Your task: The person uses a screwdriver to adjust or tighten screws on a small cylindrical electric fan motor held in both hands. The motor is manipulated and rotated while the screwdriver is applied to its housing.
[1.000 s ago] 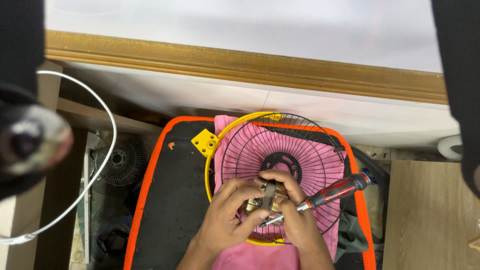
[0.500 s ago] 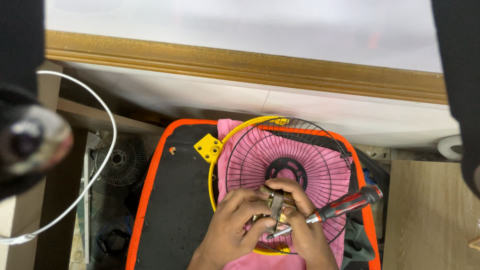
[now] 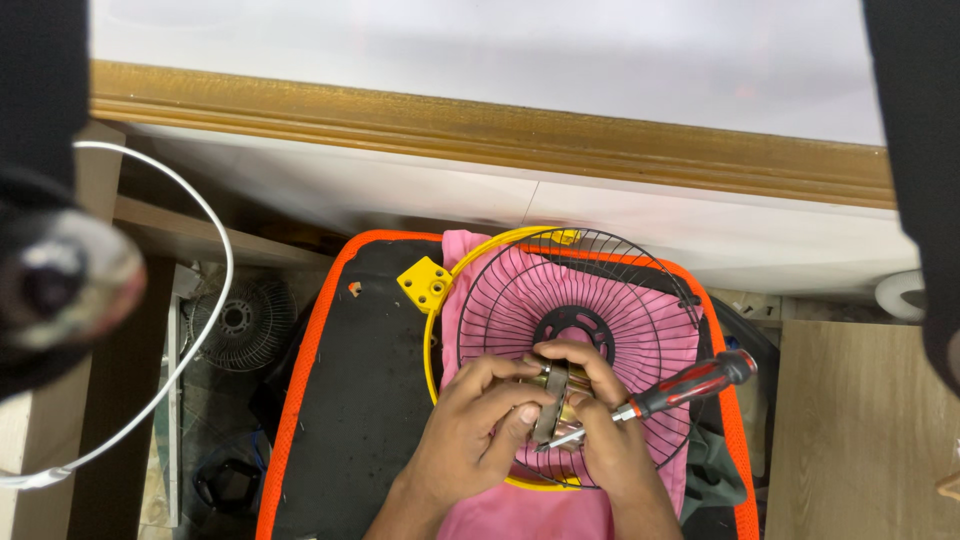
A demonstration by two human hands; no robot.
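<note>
— What do the hands hold over the fan guard?

— A small metal part (image 3: 553,398), brass and grey, sits pinched between both hands just below the black hub ring (image 3: 573,325) of the wire fan guard (image 3: 590,290). The left hand (image 3: 470,435) grips it from the guard's lower left, fingers curled round its side. The right hand (image 3: 600,425) closes over it from the lower right, fingertips on its top edge.

— And the screwdriver?

— The red-and-black screwdriver (image 3: 690,382) is clasped in that same right hand; its handle juts out across the guard's lower right wires, and its shaft points in towards the metal part.

— What lies under the guard?

— A pink cloth (image 3: 520,505), spread beneath it and trailing past its lower rim between the person's wrists. Both rest on a black mat with an orange border (image 3: 340,400). A yellow bracket (image 3: 425,284) sits at the guard's upper left, touching its yellow rim.

— Anything beyond the mat?

— A second, smaller grille (image 3: 240,322) lies on the floor well to the left of the guard, and a wooden ledge (image 3: 480,135) runs above it.
</note>
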